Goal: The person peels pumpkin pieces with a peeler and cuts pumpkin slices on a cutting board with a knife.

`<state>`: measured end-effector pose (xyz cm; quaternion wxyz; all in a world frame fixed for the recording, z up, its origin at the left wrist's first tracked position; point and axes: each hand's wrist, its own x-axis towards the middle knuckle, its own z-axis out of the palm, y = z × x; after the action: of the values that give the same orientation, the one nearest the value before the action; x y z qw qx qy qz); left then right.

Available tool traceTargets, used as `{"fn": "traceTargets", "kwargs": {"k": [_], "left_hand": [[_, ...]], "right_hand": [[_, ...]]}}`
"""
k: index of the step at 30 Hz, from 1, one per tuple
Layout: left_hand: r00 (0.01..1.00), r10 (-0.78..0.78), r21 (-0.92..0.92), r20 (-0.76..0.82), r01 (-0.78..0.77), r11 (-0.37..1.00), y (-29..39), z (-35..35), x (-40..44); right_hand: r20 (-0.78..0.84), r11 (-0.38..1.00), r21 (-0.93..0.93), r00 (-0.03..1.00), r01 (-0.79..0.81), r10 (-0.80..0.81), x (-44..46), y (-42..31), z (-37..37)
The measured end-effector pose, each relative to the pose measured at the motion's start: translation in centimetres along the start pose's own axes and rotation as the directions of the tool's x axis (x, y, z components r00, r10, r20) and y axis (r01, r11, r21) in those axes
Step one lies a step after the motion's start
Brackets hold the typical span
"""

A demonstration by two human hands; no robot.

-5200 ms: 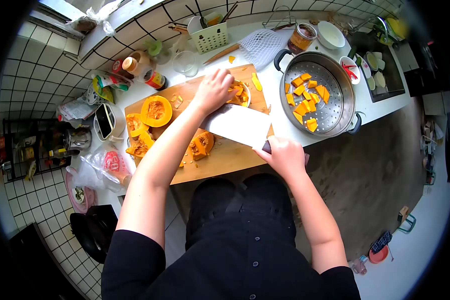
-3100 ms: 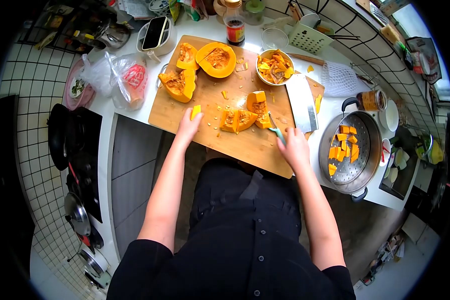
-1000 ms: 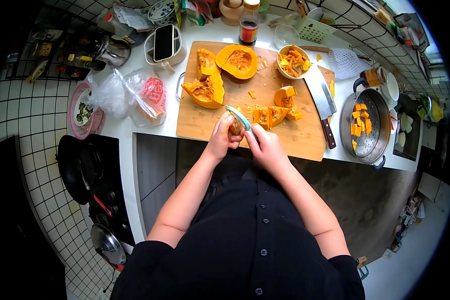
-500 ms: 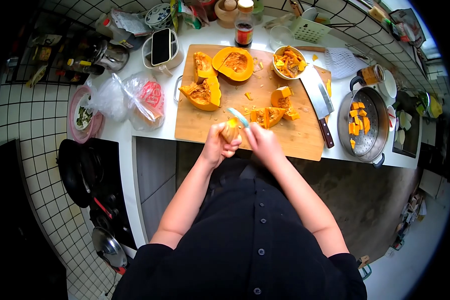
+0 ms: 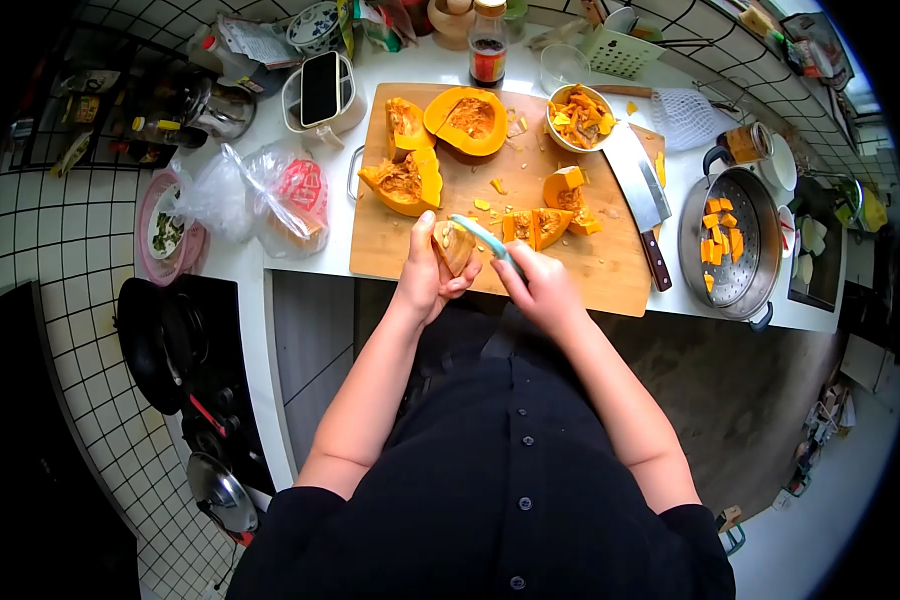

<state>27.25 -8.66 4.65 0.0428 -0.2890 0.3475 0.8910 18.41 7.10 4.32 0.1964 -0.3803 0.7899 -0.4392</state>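
Fingers of the left hand (image 5: 429, 273) were curled around a small pumpkin piece (image 5: 454, 248), skin side showing, above the near edge of the cutting board (image 5: 400, 262). Those of the right hand (image 5: 546, 292) gripped a pale blue-green peeler (image 5: 485, 238), its head at the piece. More pumpkin chunks (image 5: 537, 229) lay on the board, near a bowl (image 5: 581, 120) of scraps. A cleaver (image 5: 637, 183) rested along the board's right side, and on the tabletop (image 5: 320, 235) beside it stood a steamer pot (image 5: 732, 243) holding orange cubes (image 5: 719, 232).
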Motion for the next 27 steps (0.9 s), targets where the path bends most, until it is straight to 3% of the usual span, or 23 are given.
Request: {"fn": "traceTargets", "kwargs": {"k": [4, 11, 13, 16, 25, 27], "left_hand": [[0.978, 0.07, 0.104, -0.195, -0.051, 0.993, -0.2, 0.7, 0.3], [0.944, 0.181, 0.093, -0.274, -0.161, 0.982, -0.2, 1.7, 0.6], [0.934, 0.184, 0.065, -0.307, -0.173, 0.983, -0.3, 1.9, 0.8], [0.911, 0.033, 0.022, -0.411, -0.026, 0.999, 0.1, 2.9, 0.5], [0.916, -0.06, -0.024, -0.398, 0.056, 0.998, -0.4, 2.1, 0.7], [0.95, -0.059, -0.004, -0.307, 0.061, 0.998, -0.5, 1.3, 0.5]], "right_hand": [[-0.007, 0.994, -0.059, 0.996, 0.087, -0.088, 0.0, -0.2, 0.3], [0.002, 0.99, -0.103, 0.995, 0.1, -0.1, 0.0, -0.3, 0.5], [-0.008, 0.983, -0.147, 0.994, 0.108, -0.111, -0.1, -0.4, 0.6], [-0.013, 0.974, -0.195, 0.993, 0.115, -0.12, -0.3, -0.2, 0.9], [-0.027, 0.974, -0.181, 0.989, 0.139, -0.146, -0.3, 0.3, 1.1], [-0.073, 0.975, -0.206, 0.992, 0.083, -0.1, -0.2, 1.5, 1.5]]}}
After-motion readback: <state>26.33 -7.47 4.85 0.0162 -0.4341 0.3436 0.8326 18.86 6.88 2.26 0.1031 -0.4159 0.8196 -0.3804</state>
